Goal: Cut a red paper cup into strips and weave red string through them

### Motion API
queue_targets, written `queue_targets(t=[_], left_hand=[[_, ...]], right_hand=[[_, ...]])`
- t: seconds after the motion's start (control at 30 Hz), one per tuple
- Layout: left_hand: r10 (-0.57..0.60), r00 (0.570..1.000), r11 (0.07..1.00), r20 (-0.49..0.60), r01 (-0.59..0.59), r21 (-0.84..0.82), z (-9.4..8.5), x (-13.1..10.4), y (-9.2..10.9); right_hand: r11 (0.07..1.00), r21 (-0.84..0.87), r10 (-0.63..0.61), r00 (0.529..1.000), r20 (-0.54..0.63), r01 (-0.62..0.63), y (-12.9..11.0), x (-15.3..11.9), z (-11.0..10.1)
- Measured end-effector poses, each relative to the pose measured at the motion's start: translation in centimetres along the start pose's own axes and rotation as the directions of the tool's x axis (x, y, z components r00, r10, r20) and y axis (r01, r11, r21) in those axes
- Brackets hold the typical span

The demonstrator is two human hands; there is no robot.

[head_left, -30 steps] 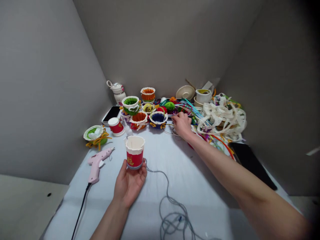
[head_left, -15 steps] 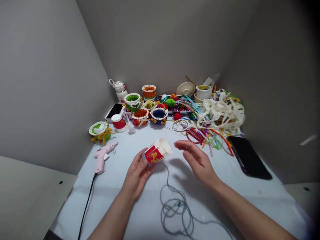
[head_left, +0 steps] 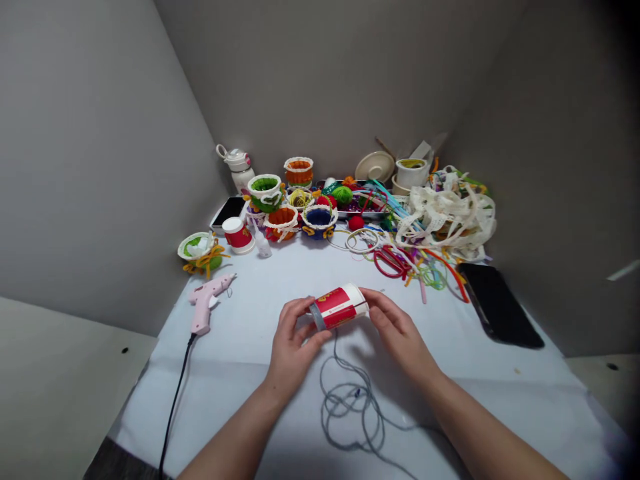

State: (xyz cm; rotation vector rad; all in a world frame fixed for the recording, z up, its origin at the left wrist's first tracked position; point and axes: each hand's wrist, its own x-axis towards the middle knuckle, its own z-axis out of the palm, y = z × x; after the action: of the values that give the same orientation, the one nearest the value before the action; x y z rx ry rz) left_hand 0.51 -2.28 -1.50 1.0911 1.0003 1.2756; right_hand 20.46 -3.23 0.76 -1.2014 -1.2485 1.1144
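A red and white paper cup (head_left: 341,307) with gold print lies on its side in the air, held between both hands. Grey yarn is wound round its base end, on the left. My left hand (head_left: 294,340) grips that end, thumb below and fingers above. At the rim end, my right hand (head_left: 393,327) has its thumb and fingers closed on the cup's edge. A strand of grey yarn (head_left: 353,417) drops from the cup into loose loops on the white table.
To the left lies a pink glue gun (head_left: 205,303) with a black cord. Yarn-covered cups (head_left: 320,223), a small glue bottle (head_left: 261,243) and another red cup (head_left: 238,235) stand behind. Red-handled scissors (head_left: 393,262), white lace (head_left: 445,217) and a black phone (head_left: 497,303) are at the right.
The cup has turned and moved right, its rim now facing right. My right hand has closed on the rim, where it was apart before. My left hand has shifted its hold on the base.
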Motion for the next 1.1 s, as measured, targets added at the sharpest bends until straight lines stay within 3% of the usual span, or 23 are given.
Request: queue_targets(t=[0.37, 0.53, 0.8, 0.97, 1.1], left_hand=[[-0.024, 0.996, 0.999, -0.083, 0.021, -0.042, 0.0, 0.3, 0.0], [-0.008, 0.994, 1.0, -0.111, 0.005, -0.021, -0.2, 0.5, 0.0], [0.018, 0.988, 1.0, -0.156, -0.021, -0.015, -0.2, 0.6, 0.0], [-0.022, 0.995, 0.995, -0.094, 0.013, -0.096, -0.5, 0.8, -0.4], [-0.156, 0.987, 0.956, 0.033, 0.159, -0.248, -0.9, 1.0, -0.5]], right_hand=[[0.999, 0.019, -0.027, 0.998, 0.058, 0.026, 0.2, -2.0, 0.2], [0.997, -0.059, -0.028, 0.986, 0.166, 0.039, 0.2, -3.5, 0.0], [0.97, -0.196, -0.072, 0.941, 0.331, 0.143, -3.3, -5.8, 1.3], [0.956, -0.2, -0.128, 0.917, 0.379, 0.216, -4.5, -6.5, 0.6], [0.938, -0.286, -0.127, 0.963, 0.239, 0.195, -5.1, -5.4, -2.3]])
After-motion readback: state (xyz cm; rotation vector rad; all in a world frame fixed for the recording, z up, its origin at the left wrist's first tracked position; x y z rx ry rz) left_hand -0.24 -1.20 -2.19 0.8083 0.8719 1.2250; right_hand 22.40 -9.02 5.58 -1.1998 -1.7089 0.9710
